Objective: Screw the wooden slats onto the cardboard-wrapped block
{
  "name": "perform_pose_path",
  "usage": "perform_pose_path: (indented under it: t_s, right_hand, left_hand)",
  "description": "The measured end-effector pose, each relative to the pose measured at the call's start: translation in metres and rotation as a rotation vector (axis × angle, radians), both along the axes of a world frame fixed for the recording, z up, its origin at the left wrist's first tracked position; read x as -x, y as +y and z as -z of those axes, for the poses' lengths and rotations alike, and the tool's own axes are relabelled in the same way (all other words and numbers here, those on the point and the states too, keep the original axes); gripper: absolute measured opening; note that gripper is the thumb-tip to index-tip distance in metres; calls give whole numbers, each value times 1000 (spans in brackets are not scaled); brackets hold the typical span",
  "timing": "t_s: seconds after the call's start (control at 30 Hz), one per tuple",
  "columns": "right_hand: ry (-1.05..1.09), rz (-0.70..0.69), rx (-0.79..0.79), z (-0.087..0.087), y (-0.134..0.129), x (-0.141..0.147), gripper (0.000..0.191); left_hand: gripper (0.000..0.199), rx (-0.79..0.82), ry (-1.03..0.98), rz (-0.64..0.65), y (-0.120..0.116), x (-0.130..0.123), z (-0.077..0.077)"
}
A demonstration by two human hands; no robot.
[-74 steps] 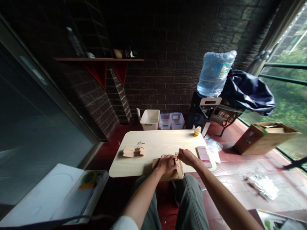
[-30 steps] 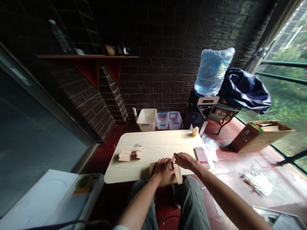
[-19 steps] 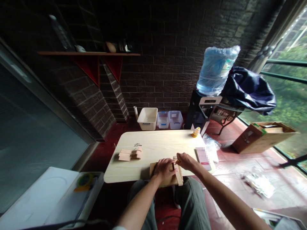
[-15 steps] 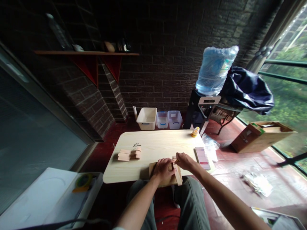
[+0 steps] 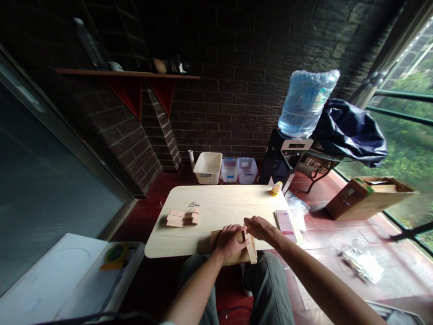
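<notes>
At the near edge of the table sits a light wooden box-like piece (image 5: 237, 259), partly covered by my hands. My left hand (image 5: 229, 240) grips it from above, fingers curled over it and thumb towards a pale wooden strip (image 5: 251, 253) along its right end. Closed in a pinch, my right hand (image 5: 257, 226) is at the far end of that strip; what its fingers hold is too small to make out. Several flat wooden pieces (image 5: 175, 219) lie on the left of the table, with small dark metal parts (image 5: 193, 204) just behind them.
The pale table (image 5: 216, 198) carries a yellow-capped bottle (image 5: 276, 188) at its far right corner and a phone-like slab (image 5: 285, 223) on the right. Beyond stand a cream bin (image 5: 208, 168), clear bins (image 5: 247, 170) and a water dispenser (image 5: 284, 155). A cardboard box (image 5: 368, 198) stands right.
My right hand has shifted slightly left and stays closed at the strip's far end. My left hand keeps its hold on the wooden piece. The camera view has tilted a little.
</notes>
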State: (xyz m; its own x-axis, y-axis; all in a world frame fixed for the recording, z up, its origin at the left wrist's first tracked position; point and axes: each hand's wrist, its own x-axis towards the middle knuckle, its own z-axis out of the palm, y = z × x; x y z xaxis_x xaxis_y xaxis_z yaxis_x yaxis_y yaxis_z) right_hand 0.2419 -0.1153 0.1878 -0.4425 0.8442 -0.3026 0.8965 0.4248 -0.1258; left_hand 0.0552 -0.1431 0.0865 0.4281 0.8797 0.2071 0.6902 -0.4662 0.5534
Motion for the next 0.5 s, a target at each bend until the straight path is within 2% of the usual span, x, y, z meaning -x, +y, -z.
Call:
perform_pose_path:
  t_s: [0.3, 0.5]
  right_hand:
    - [-32, 137, -41, 6, -7, 5, 35]
    - [-41, 157, -86, 5, -14, 11, 33]
  left_hand:
    - [38, 15, 6, -1, 1, 0, 0]
    - [36, 2, 16, 0, 1, -2, -4]
